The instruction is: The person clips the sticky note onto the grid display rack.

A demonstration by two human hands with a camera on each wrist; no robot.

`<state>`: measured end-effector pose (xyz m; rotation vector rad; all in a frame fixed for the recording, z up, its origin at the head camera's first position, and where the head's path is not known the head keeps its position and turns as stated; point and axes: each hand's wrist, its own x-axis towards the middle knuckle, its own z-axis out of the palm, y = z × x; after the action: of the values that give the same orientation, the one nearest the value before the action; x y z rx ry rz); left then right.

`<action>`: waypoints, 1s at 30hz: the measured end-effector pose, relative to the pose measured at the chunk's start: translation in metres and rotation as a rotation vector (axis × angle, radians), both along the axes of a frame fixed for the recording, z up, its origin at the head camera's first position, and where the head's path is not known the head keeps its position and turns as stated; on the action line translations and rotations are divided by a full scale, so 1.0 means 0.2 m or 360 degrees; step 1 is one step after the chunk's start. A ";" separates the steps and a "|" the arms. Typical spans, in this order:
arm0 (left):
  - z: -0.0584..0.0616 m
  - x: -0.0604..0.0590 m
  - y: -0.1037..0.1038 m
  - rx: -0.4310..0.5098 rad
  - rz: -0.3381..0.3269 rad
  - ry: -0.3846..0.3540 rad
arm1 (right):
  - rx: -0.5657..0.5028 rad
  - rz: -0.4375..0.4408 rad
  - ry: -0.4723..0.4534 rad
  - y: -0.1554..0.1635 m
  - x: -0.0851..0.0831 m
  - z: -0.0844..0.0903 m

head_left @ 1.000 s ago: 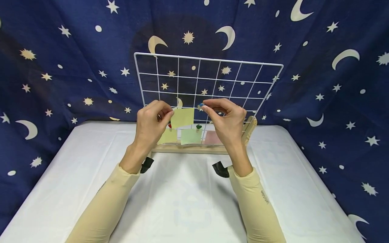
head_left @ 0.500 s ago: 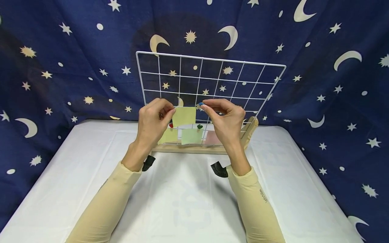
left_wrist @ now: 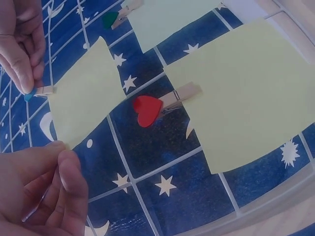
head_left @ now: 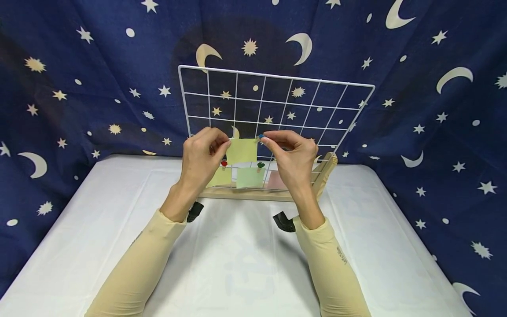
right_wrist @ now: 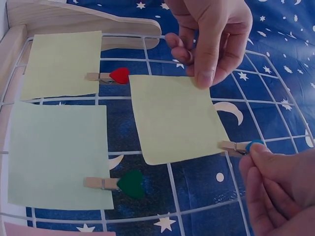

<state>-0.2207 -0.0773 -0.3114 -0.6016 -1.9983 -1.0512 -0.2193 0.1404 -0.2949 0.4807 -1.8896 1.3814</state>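
Note:
By its upper left corner, my left hand [head_left: 202, 155] pinches a yellow paper note [head_left: 242, 151] in front of the white wire grid [head_left: 273, 102]. The thumb and fingers of my right hand [head_left: 296, 156] squeeze the blue end of a small wooden clothespin [right_wrist: 235, 146]. In the right wrist view, this clothespin's tip overlaps the note's other upper corner, right by a grid wire. Lower on the grid hang another yellow note [left_wrist: 246, 93] with a red heart clothespin [right_wrist: 118, 76], a pale green note [right_wrist: 56, 152] with a green heart clothespin [right_wrist: 130, 184], and a pink note [head_left: 276, 180].
A wooden stand [head_left: 253, 194] supports the leaning grid on a white-covered table [head_left: 237, 264]. Behind it hangs a dark blue cloth [head_left: 130, 66] with moons and stars. Black wrist-camera mounts [head_left: 284, 222] stick out inward from the sleeves.
My left hand has brought the yellow note slightly right and up. The gap between the note's right corner and the blue clothespin has closed; the right hand has shifted only a little.

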 end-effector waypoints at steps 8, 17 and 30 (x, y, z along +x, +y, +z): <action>-0.01 0.00 0.02 0.0008 -0.0016 0.0009 | -0.0005 -0.0016 -0.0037 -0.02 0.01 -0.02; -0.01 0.00 0.03 0.0022 0.0043 0.0064 | 0.0026 -0.0005 -0.0047 -0.02 0.01 0.00; -0.03 0.00 0.04 0.0068 0.0072 0.0103 | 0.0110 -0.0004 -0.0067 0.00 0.01 0.00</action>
<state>-0.2207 -0.0684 -0.3173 -0.5585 -1.9197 -1.0323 -0.2163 0.1394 -0.2953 0.4863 -1.9765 1.3376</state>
